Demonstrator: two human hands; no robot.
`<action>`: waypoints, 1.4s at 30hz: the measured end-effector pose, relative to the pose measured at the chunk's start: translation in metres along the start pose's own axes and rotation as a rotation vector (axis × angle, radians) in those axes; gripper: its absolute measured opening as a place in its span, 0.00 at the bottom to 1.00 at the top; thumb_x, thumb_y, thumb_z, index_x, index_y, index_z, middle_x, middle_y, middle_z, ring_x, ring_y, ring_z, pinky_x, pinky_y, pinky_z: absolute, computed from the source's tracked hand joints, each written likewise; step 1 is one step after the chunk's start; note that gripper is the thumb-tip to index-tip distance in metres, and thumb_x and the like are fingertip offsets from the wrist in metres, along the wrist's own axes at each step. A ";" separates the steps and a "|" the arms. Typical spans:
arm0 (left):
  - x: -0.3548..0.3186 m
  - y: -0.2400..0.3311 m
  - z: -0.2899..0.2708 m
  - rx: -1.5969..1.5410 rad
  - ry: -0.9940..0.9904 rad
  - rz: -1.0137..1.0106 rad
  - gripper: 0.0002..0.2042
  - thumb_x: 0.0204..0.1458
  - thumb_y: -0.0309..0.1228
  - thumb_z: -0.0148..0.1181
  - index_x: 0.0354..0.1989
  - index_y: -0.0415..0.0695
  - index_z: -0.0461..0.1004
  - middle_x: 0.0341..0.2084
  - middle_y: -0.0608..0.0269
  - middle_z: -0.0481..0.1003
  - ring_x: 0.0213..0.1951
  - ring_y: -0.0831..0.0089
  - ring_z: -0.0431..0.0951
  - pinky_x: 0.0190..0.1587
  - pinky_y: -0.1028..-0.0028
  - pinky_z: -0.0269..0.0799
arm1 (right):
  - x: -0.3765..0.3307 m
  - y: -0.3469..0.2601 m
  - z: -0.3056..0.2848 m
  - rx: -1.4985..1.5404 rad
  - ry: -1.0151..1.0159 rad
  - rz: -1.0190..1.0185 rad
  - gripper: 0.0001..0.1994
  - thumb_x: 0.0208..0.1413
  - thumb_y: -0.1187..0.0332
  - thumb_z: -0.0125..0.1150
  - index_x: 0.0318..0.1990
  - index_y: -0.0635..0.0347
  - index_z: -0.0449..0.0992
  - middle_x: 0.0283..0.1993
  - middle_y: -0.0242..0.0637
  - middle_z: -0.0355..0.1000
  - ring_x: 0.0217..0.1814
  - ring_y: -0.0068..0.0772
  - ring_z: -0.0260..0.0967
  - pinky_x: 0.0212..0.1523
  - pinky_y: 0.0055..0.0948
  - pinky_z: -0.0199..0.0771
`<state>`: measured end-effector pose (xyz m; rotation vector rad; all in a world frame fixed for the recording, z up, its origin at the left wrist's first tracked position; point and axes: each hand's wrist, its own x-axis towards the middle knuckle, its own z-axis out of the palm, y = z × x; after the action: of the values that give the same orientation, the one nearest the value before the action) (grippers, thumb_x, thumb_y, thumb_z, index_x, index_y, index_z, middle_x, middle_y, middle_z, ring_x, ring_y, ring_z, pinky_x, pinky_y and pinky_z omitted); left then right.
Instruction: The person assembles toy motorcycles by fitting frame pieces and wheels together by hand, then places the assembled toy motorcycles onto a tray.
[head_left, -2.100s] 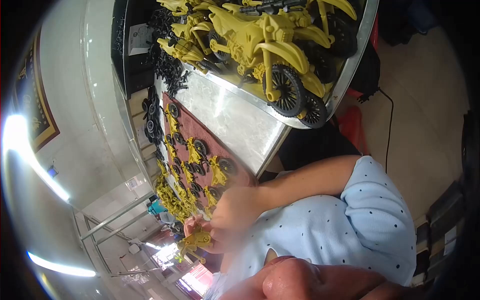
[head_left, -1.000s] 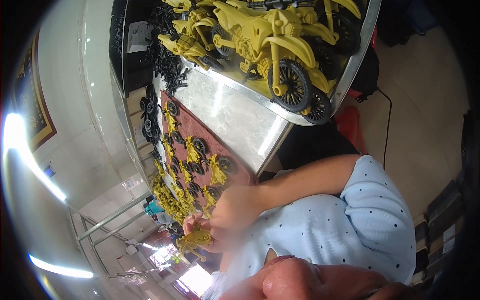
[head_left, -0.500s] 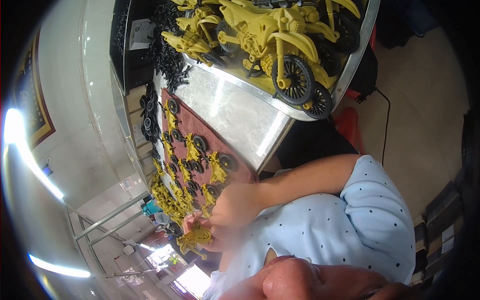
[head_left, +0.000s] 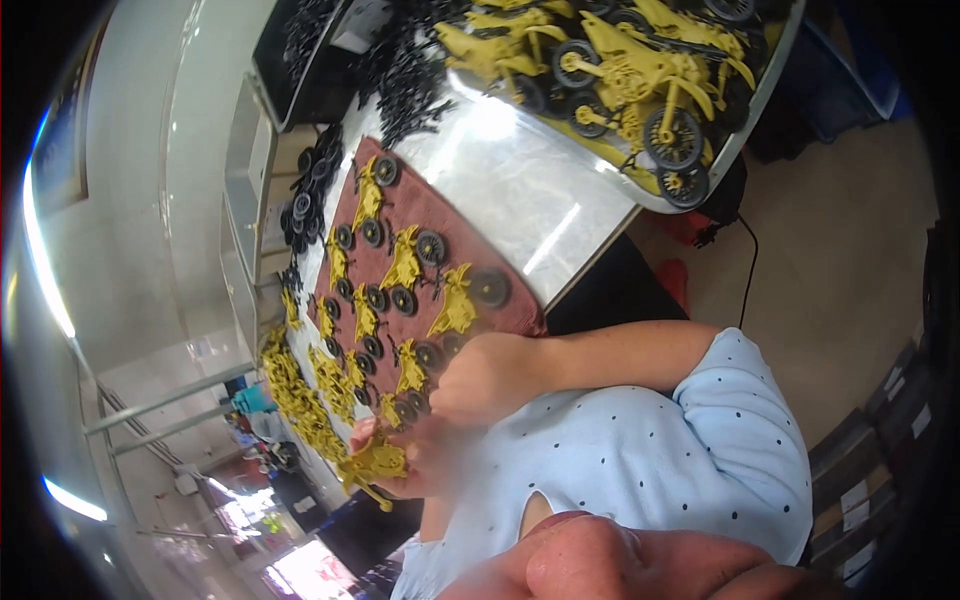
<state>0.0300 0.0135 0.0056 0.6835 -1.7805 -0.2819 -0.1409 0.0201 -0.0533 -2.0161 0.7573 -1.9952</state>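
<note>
A yellow toy motorcycle body (head_left: 375, 462) with a thin peg sticking out is gripped in the fingers of my left hand (head_left: 405, 482). My right hand (head_left: 485, 380) is curled close beside it, blurred, and whatever its fingers hold is hidden. Just beyond the hands a reddish-brown cloth (head_left: 450, 225) bears several yellow toy motorcycles (head_left: 403, 258), laid out in rows with black wheels. A heap of yellow motorcycle parts (head_left: 300, 405) lies past the cloth, to the left of my hands.
A metal-rimmed tray (head_left: 735, 160) of wheeled yellow motorcycles stands at the upper right. Small black parts (head_left: 405, 85) are piled on the table (head_left: 500, 150), with loose black wheels (head_left: 312, 190) at its left edge. Boxes (head_left: 865, 470) stand at the lower right.
The view has shifted, so the tray now sits further up and right and more of the cloth shows. Both hands stay close together, with the yellow body still in the left.
</note>
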 end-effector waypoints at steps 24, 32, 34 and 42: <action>0.042 -0.016 0.045 0.281 -0.618 -0.061 0.21 0.40 0.32 0.71 0.44 0.41 0.76 0.40 0.63 0.74 0.44 0.63 0.72 0.45 0.66 0.62 | 0.061 -0.027 -0.091 -0.430 0.057 0.815 0.12 0.56 0.65 0.61 0.42 0.65 0.77 0.36 0.40 0.74 0.33 0.27 0.71 0.35 0.24 0.71; 0.037 -0.015 0.067 0.369 -0.631 -0.088 0.21 0.39 0.33 0.69 0.44 0.40 0.75 0.41 0.61 0.73 0.45 0.64 0.70 0.46 0.64 0.62 | 0.060 -0.013 -0.085 -0.553 -0.299 0.994 0.23 0.53 0.57 0.64 0.51 0.62 0.72 0.44 0.45 0.70 0.41 0.41 0.71 0.43 0.34 0.71; 0.036 -0.013 0.067 0.373 -0.635 -0.091 0.21 0.39 0.33 0.69 0.44 0.40 0.75 0.42 0.60 0.73 0.46 0.64 0.70 0.47 0.64 0.62 | 0.056 -0.009 -0.083 -0.593 -0.328 0.971 0.24 0.52 0.55 0.65 0.50 0.61 0.73 0.44 0.45 0.70 0.43 0.44 0.70 0.45 0.36 0.71; 0.040 -0.011 0.066 0.379 -0.675 -0.114 0.21 0.40 0.31 0.68 0.44 0.40 0.73 0.42 0.60 0.73 0.46 0.63 0.71 0.49 0.64 0.61 | 0.057 -0.005 -0.071 -0.695 -0.352 0.974 0.24 0.48 0.52 0.68 0.47 0.58 0.74 0.41 0.43 0.69 0.46 0.46 0.68 0.45 0.39 0.70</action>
<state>-0.0358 -0.0281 0.0105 1.0443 -2.4786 -0.2728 -0.2117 0.0112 0.0035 -1.6172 2.0081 -0.8496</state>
